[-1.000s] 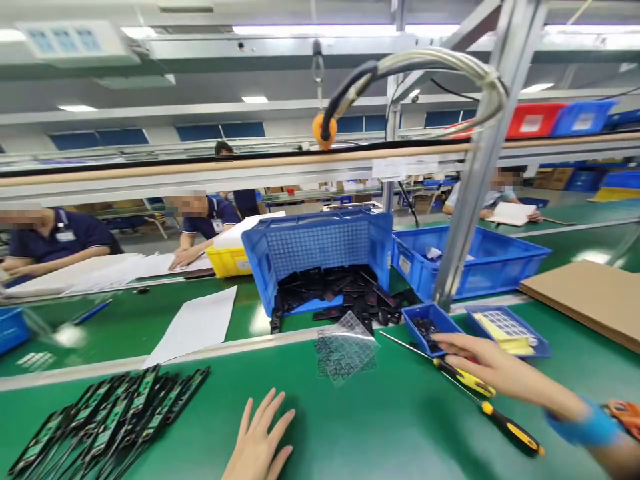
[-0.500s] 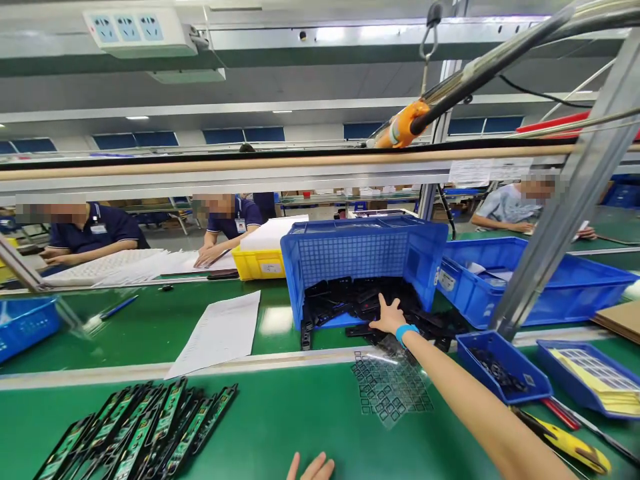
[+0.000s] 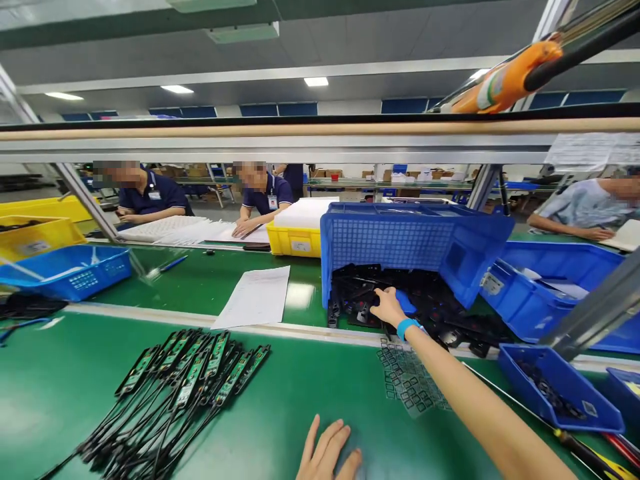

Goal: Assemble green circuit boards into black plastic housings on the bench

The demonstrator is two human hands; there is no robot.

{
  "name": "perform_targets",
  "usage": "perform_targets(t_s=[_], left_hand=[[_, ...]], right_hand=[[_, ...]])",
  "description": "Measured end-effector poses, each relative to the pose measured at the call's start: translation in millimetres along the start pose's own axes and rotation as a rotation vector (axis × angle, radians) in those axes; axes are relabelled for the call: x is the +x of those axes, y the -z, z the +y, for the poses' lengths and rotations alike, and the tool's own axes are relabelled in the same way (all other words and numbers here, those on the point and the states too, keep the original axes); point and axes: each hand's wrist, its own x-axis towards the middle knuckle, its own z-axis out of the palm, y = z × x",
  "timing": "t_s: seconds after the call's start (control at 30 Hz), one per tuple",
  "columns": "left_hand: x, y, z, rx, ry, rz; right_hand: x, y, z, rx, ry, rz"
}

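Note:
My right hand [image 3: 388, 308] reaches to the mouth of a blue crate [image 3: 387, 233] lying on its side. Its thumb and fingers are bent round one of the black plastic parts [image 3: 361, 308], whose outline blends into the heap. More black parts fill the crate and spill out over its lower edge. Below my right wrist, a clear sheet of small black-outlined squares [image 3: 413, 380] lies on the green bench. My left hand [image 3: 327, 453] rests near the front edge with fingers spread, holding nothing.
Green circuit boards in black frames with cables [image 3: 193, 380] are piled at left. A white paper sheet [image 3: 255, 297] lies behind them. To the right stand a small blue bin [image 3: 593, 417] and a larger blue tub [image 3: 535, 300]. A metal rail [image 3: 300, 150] crosses overhead; co-workers sit beyond.
The view has shifted, so the bench things appear farther right and more of the left side shows. My right hand's spread fingers have curled in on the black parts. More of my left hand shows.

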Motion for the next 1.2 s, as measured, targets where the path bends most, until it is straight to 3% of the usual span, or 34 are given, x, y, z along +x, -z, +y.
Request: perform_targets(t_s=[0.1, 0.23, 0.3, 0.43, 0.53, 0.67, 0.87, 1.03, 1.2], left_hand=[[6.8, 18.6, -4.6, -0.032, 0.043, -0.207], [8.6, 35.2, -8.8, -0.074, 0.410, -0.486], [8.9, 41.2, -16.5, -0.136, 0.549, -0.510], [12.5, 50.9, -48.5, -0.246, 0.669, -0.402], [21.3, 52.0, -80.9, -0.251, 0.679, -0.350], [40.7, 37.6, -121.1, -0.197, 0.638, -0.395], [76.4, 1.8, -154.5, -0.199, 0.559, -0.448], [101.1, -13.2, -150.3, -0.269, 0.443, -0.483], [82.3, 2.8, -116.0, -0.356, 0.387, -0.479]], right_hand=[[-16.9, -8.4, -27.6, 0.006, 0.159, -0.060], [-44.4, -17.1, -55.5, 0.008, 0.337, -0.132], [-56.2, -22.0, -64.4, 0.016, 0.392, -0.148], [-77.2, -31.9, -79.8, 0.066, 0.489, -0.174], [-94.5, -35.3, -89.1, 0.118, 0.544, -0.169], [-104.1, -38.3, -91.8, 0.142, 0.507, -0.106], [-67.7, -56.2, -94.0, 0.139, 0.284, -0.073], [-60.3, -63.0, -98.7, 0.184, 0.345, -0.126], [-109.3, -52.9, -87.0, 0.230, 0.507, -0.208]])
